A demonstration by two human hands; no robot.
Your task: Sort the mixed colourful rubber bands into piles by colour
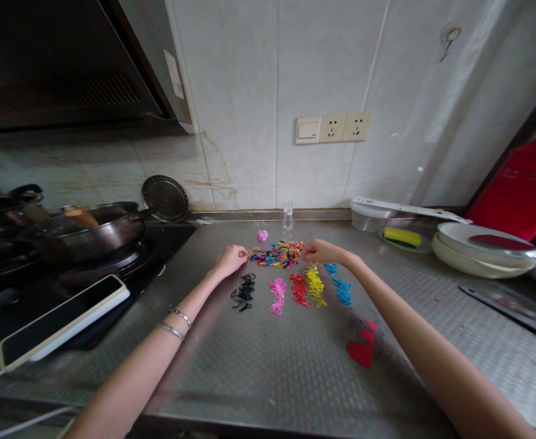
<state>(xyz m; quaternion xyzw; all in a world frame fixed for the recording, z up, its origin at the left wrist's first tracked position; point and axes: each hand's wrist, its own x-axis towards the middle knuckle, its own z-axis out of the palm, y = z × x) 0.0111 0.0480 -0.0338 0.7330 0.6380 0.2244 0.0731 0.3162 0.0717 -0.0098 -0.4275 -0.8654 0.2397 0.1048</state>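
A pile of mixed-colour small rubber bands (275, 255) lies on the metal countertop between my hands. My left hand (232, 260) is at its left edge, fingertips pinched together. At the right edge is my right hand (320, 251), its fingers curled and closed. Whatever either hand holds is too small to make out. Nearer to me lie separate groups of black bands (244, 292), pink bands (277, 296), red bands (299, 289), yellow bands (314, 285) and blue bands (341, 286). Behind the pile are a pink rounded item (262, 235) and a small clear bottle (288, 216).
On the left, a phone (66, 320) with a cable rests by the stove and a pan (85, 235). To the right stand a plastic tub (369, 216), a yellow sponge (402, 236), stacked bowls (478, 259) and a knife (510, 311). A red piece (363, 346) lies in front.
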